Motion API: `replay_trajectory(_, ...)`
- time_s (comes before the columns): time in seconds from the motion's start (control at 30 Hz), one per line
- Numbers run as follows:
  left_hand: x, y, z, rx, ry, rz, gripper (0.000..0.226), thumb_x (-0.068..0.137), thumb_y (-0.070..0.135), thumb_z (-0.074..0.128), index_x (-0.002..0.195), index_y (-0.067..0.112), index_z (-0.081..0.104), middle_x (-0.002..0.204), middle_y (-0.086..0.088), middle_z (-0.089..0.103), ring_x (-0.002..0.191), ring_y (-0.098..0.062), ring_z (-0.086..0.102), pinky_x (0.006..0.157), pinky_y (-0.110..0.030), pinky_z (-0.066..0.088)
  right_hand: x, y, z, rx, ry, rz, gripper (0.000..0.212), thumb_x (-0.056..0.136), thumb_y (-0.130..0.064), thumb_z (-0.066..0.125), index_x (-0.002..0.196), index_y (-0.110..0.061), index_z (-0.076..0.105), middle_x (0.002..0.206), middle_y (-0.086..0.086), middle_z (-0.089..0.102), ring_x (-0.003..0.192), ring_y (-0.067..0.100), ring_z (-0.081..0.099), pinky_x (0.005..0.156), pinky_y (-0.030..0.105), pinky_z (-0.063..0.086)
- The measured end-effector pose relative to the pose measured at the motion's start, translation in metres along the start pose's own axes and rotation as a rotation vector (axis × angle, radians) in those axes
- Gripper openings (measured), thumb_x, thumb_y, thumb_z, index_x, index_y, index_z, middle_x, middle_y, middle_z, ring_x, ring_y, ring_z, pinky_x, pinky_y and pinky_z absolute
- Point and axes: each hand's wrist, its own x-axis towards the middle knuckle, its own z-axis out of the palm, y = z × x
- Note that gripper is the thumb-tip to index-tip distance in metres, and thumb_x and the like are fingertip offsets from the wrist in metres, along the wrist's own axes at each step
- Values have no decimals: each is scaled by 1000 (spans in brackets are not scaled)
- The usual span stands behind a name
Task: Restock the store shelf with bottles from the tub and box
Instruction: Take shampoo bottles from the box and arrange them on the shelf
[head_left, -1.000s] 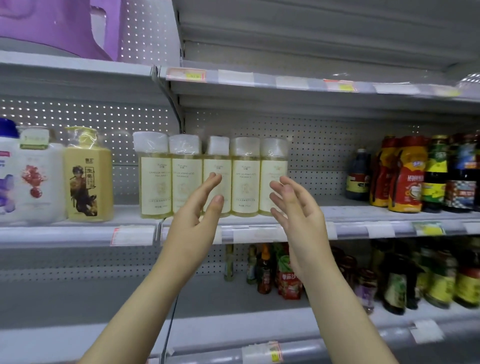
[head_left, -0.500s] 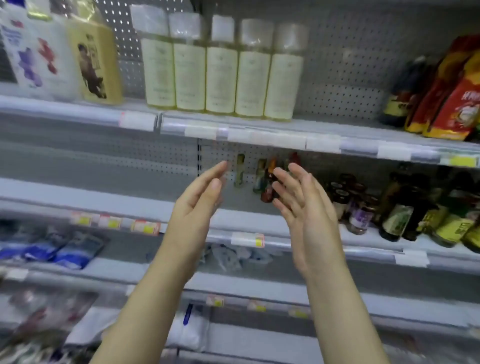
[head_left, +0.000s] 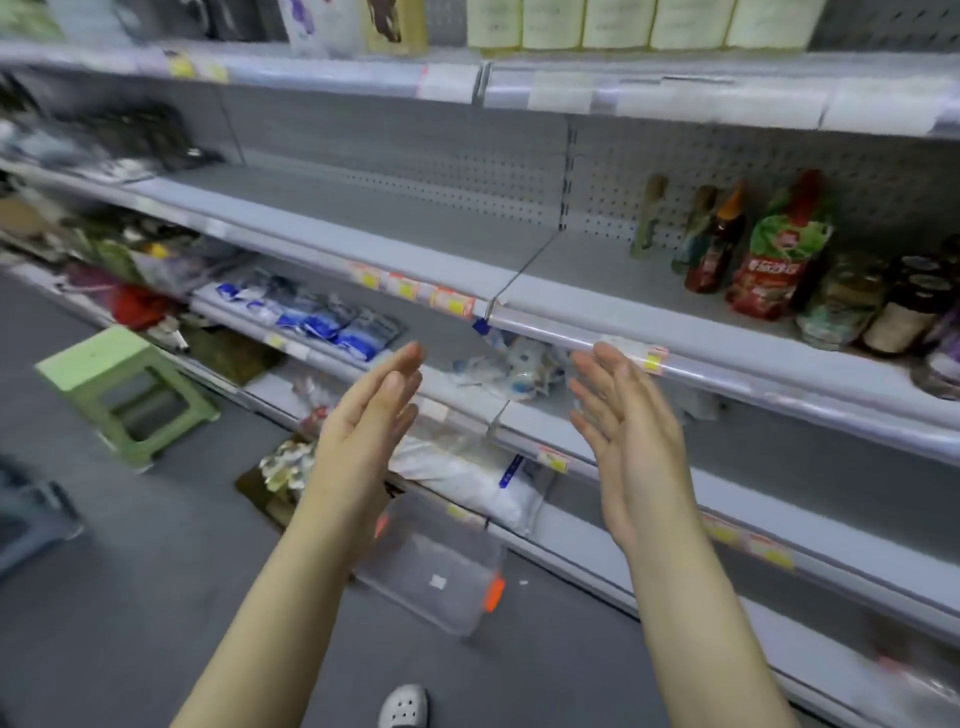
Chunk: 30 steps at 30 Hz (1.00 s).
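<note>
My left hand (head_left: 366, 421) and my right hand (head_left: 628, 431) are raised in front of the shelves, palms facing each other, fingers straight, holding nothing. Below them on the grey floor sits a clear plastic tub (head_left: 436, 571) with orange latches; what it holds I cannot make out. Several pale yellow bottles (head_left: 613, 23) stand in a row on the upper shelf (head_left: 675, 98), cut off by the top of the frame. A cardboard box (head_left: 275, 483) with packets in it stands on the floor left of the tub.
A green plastic stool (head_left: 124, 389) stands on the floor at the left. Sauce bottles and jars (head_left: 779, 265) crowd the right of the middle shelf (head_left: 415, 239). Blue and white packets (head_left: 332, 322) lie on the lower shelf. A white shoe (head_left: 405, 706) shows at the bottom.
The view has dropped from the upper shelf down to the lower shelves and floor. Both hands stay raised and empty. The tub, box and stool have come into view.
</note>
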Motion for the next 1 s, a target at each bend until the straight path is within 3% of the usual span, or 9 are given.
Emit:
replay_trajectory(0.13, -13, 14, -38, 29, 124, 29, 28, 102, 23, 43, 124, 26, 60, 131, 9, 62, 125, -7, 54, 104, -29, 41, -10, 15, 24, 3, -85, 43, 24, 102, -29, 45, 118, -26, 63, 113, -9, 72, 111, 9, 65, 95, 29, 48)
replay_trajectory(0.3, -24, 20, -76, 70, 219, 34, 30, 104, 22, 38, 119, 30, 62, 127, 13, 64, 123, -4, 56, 105, -32, 40, -19, 32, 50, 3, -120, 81, 24, 102, -27, 45, 117, -25, 63, 114, -8, 71, 109, 10, 65, 93, 28, 49)
replay_trajectory(0.63, -29, 31, -171, 47, 249, 37, 30, 99, 29, 42, 122, 27, 61, 129, 10, 63, 121, -3, 57, 104, -30, 42, -45, 75, 143, -4, -180, 123, 24, 102, -25, 45, 119, -21, 62, 114, -5, 72, 111, 13, 65, 95, 29, 49)
replay_trajectory(0.8, -34, 40, -241, 25, 271, 23, 44, 89, 40, 45, 128, 24, 60, 128, 12, 64, 121, -2, 57, 102, -29, 42, -69, 106, 214, -67, -245, 133, 24, 101, -26, 47, 118, -23, 63, 115, -6, 71, 110, 10, 65, 96, 29, 49)
replay_trajectory(1.0, -39, 48, -313, 26, 263, -4, 32, 101, 28, 41, 124, 25, 63, 125, 14, 66, 119, -1, 58, 104, -31, 42, -98, 138, 283, -101, -266, 112, 24, 100, -29, 48, 118, -26, 63, 115, -10, 71, 111, 10, 64, 98, 32, 47)
